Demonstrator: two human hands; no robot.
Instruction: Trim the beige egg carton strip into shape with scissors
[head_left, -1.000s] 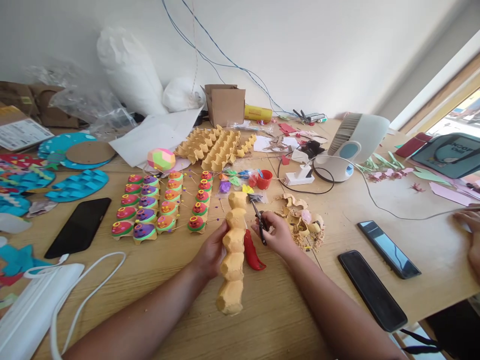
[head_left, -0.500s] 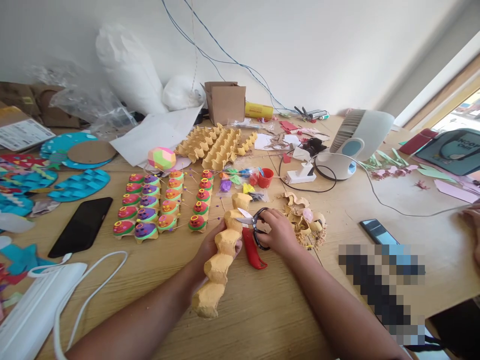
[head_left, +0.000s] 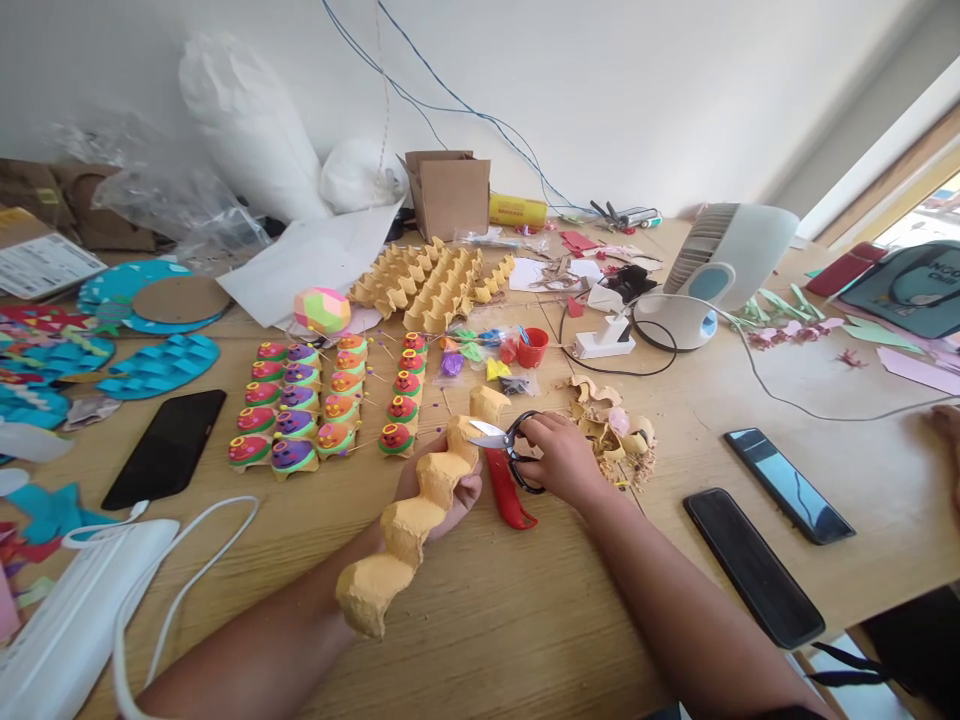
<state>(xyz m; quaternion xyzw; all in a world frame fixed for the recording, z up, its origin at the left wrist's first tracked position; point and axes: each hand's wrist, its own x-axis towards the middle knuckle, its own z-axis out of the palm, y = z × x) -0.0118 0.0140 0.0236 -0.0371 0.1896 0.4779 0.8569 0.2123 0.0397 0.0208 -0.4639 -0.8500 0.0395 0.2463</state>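
Observation:
My left hand [head_left: 459, 500] is closed around a strip of yellow egg carton [head_left: 409, 525], its cups facing bottom up. The strip slants from the lower left towards the middle of the table. My right hand [head_left: 562, 458] grips a pair of scissors [head_left: 517, 445] with black handles. Their blades are at the upper cups of the strip; I cannot tell whether they touch it. Beyond lies a separate carton cup [head_left: 490, 403]. A red curved object [head_left: 510, 492] lies on the table under the scissors. Carton scraps [head_left: 619, 430] are heaped right of my right hand.
Painted carton strips with faces [head_left: 292, 410] stand in rows at left. Uncut egg cartons [head_left: 427, 285], a red cup [head_left: 532, 347] and a power strip [head_left: 604, 340] lie farther back. A white fan [head_left: 724, 265] and two phones [head_left: 754, 565] are at right. Another person's hand [head_left: 949, 425] shows at the right edge.
The lower end of the carton strip has swung to the left, and my left hand has turned with it. The scissors stay near the strip's upper cups.

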